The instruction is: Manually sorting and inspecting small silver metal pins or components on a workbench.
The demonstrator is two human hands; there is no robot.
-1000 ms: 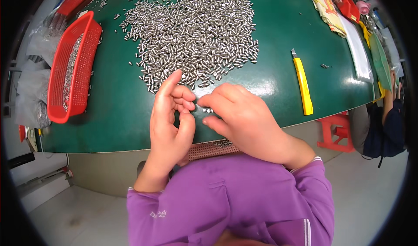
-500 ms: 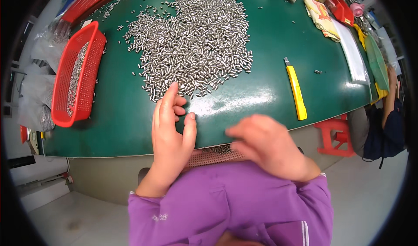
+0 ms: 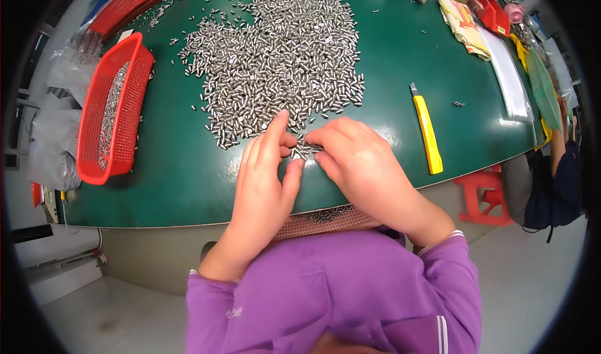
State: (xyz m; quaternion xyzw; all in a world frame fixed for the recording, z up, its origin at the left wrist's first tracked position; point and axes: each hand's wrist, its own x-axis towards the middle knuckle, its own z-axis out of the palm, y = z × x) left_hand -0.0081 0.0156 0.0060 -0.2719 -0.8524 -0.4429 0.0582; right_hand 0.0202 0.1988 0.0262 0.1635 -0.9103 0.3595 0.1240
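Note:
A broad heap of small shiny metal pins (image 3: 282, 66) covers the middle of the green table. At its near edge a small cluster of pins (image 3: 302, 148) lies between my two hands. My left hand (image 3: 266, 166) is open on the left of the cluster, its index finger stretched to the heap and its thumb held apart. From the right, my right hand (image 3: 360, 156) reaches to the cluster with bent fingers, the thumb apart from the index finger. Its fingertips touch or nearly touch the pins; I cannot tell if any are gripped.
A red perforated basket (image 3: 113, 109) with pins stands on the left. Below the table edge is a pinkish basket (image 3: 325, 225) holding pins. A yellow utility knife (image 3: 427, 131) lies to the right. A person (image 3: 554, 178) sits beyond, near a red stool (image 3: 482, 197).
My right hand has moved up and left from the table's front edge to the heap. My left hand has shifted right. A small cluster of pins now shows between them.

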